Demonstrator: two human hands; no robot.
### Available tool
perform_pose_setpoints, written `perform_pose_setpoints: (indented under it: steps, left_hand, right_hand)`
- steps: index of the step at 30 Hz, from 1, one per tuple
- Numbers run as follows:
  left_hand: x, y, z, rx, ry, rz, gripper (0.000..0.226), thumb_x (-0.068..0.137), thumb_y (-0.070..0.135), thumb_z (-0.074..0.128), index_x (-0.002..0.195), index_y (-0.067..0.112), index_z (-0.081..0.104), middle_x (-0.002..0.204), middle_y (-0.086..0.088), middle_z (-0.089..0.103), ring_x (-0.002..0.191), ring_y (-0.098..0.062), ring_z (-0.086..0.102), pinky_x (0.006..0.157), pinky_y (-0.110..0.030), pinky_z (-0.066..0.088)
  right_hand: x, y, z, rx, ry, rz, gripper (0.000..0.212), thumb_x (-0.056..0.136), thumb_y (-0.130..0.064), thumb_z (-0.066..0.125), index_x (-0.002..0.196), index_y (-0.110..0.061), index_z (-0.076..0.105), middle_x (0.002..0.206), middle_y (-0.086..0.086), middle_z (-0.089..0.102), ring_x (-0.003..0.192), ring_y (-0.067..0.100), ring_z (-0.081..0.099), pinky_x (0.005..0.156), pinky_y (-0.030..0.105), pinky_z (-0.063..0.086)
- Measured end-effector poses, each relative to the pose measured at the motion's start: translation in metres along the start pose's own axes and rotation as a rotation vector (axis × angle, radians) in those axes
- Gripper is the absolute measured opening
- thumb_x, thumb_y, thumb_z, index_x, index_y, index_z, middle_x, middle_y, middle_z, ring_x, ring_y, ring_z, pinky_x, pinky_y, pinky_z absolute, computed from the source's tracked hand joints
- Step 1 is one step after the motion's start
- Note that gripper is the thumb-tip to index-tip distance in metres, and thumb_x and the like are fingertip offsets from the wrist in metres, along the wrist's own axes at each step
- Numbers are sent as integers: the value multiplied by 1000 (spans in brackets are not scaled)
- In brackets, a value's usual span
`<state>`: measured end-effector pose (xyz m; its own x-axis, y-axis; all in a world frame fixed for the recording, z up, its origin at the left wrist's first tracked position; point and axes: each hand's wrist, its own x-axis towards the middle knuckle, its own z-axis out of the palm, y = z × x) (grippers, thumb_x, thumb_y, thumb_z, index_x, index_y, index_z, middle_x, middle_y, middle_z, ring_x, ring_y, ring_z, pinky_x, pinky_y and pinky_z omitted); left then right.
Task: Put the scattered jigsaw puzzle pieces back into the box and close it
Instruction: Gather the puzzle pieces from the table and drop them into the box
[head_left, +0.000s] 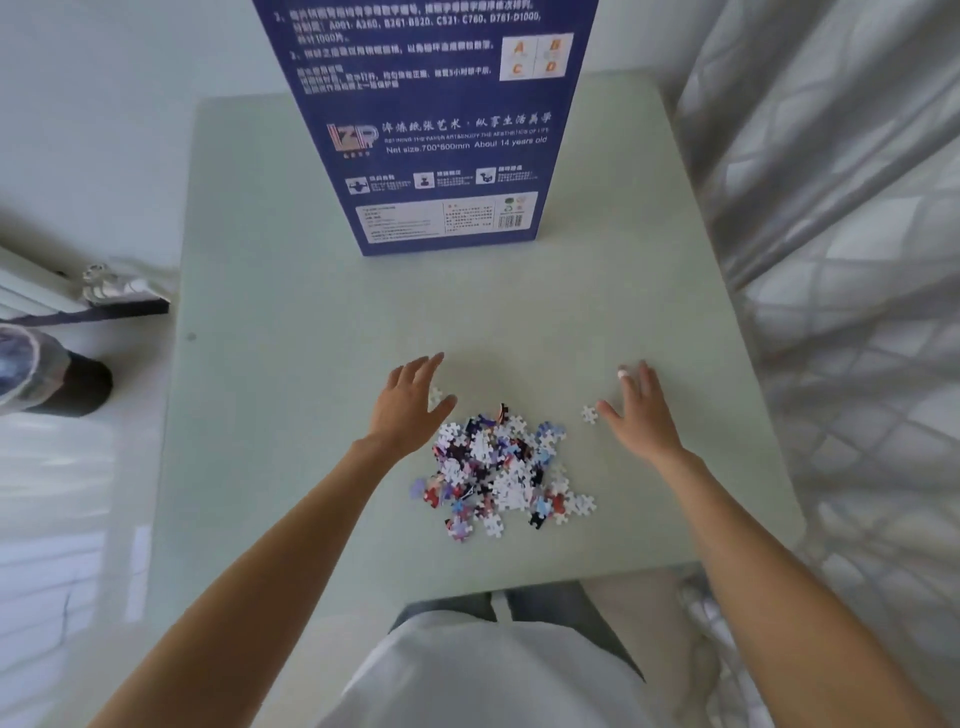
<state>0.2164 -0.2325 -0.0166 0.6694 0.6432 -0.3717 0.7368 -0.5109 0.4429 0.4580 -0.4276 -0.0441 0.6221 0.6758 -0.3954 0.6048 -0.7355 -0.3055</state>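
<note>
The puzzle pieces (498, 467) lie in a pile on the tabletop (291, 405). The left hand (410, 402) and right hand (641, 410) are flat, holding nothing. Sweeping too fast could knock pieces off the edge. The box (436, 130) stands far back.

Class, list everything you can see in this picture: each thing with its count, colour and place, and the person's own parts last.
Tall blue cardboard puzzle box: one, blue with white print, standing upright at the table's far side.
Pile of jigsaw puzzle pieces: many, white and multicoloured, near the table's front.
Stray white jigsaw piece: one, white, beside the right hand.
Pale green square table: one, centre.
Dark round container: one, on the floor, left.
Left hand: one, flat, left of the pile.
Right hand: one, flat, right of the pile.
</note>
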Motion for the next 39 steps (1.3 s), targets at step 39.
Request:
perform_pose_setpoints:
  steps: [39]
  left_hand:
    - [-37,-3,30,-153,-94,89,49,72,21,78,116,13,59,108,-7,59,97,-23,58,80,-24,39]
  right_hand:
    - [-57,-140,51,-68,-137,-295,57,77,-21,74,125,-13,44,125,8,39,110,25,43,88,32,47]
